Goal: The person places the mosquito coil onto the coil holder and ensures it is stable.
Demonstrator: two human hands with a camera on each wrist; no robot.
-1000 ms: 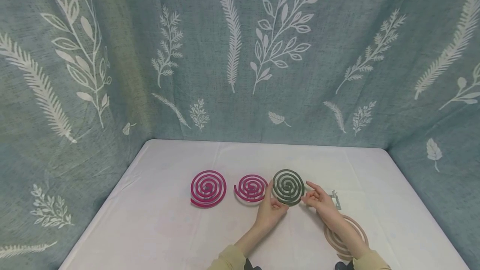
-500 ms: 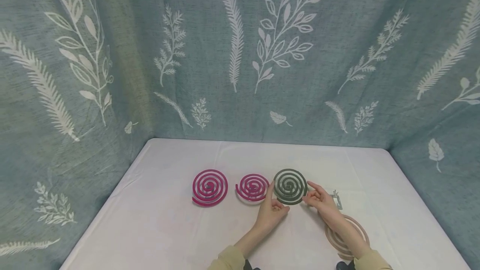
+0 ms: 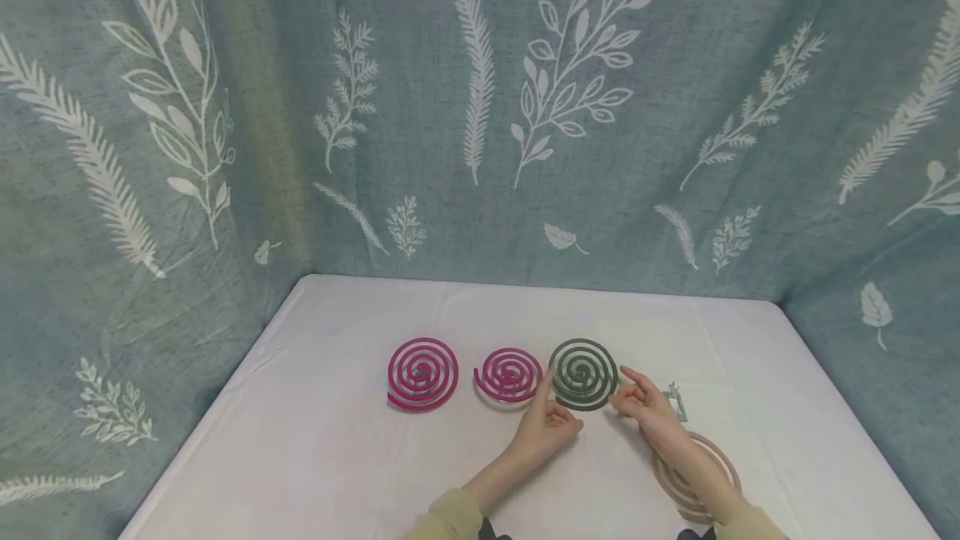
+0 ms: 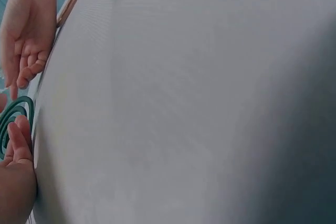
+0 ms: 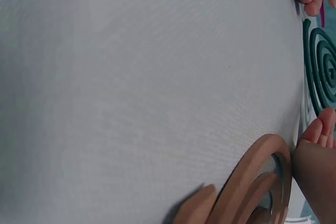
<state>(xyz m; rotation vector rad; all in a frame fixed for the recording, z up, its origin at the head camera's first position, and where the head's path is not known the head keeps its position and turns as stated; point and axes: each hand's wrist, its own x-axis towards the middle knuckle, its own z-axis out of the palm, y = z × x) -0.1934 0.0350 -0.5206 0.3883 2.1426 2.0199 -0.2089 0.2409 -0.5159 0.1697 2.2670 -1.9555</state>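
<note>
A dark green mosquito coil (image 3: 584, 386) is between my two hands, with its flat spiral facing up. My left hand (image 3: 546, 423) is at its left edge; the index finger reaches the rim while the thumb sits just below the coil, apart from it. On the opposite side, my right hand (image 3: 648, 408) has its index finger and thumb at or very near the right rim. Neither hand curls round the coil. Close by my left index finger lies a smaller-looking pink mosquito coil (image 3: 495, 390). What supports the green coil underneath is hidden.
Another pink mosquito coil (image 3: 422, 405) lies farther left. Under my right forearm is a brown mosquito coil (image 5: 252, 174), partly covered in the head view. A small metal stand (image 3: 681, 408) lies beyond my right hand. Patterned curtain (image 3: 450, 232) surrounds the white table (image 3: 337, 457).
The head view shifts slightly. My left thumb has drawn a little away from the green mosquito coil's lower edge. My right hand stays beside the coil, nearly still.
</note>
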